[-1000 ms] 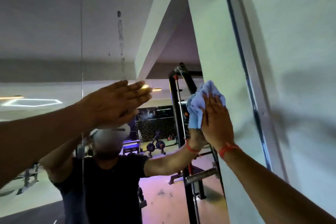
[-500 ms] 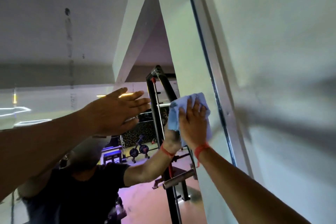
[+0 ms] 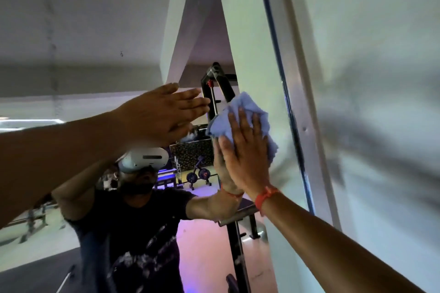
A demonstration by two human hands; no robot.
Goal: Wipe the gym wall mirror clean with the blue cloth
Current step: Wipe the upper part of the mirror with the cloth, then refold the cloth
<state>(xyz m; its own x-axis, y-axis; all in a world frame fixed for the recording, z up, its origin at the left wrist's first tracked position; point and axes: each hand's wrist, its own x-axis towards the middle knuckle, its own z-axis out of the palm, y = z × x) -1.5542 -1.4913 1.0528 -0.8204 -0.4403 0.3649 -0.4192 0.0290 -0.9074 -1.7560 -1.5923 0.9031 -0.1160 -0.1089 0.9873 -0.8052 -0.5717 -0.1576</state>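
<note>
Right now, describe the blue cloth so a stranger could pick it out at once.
Find the wall mirror and follow it to the metal frame along its right edge. Just left of that frame, the right hand, with a red wristband, presses the cloth flat on the glass. It is the only crumpled, pale blue thing there.

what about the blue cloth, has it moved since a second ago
Yes: the blue cloth has slid right, closer to the mirror frame.
</note>
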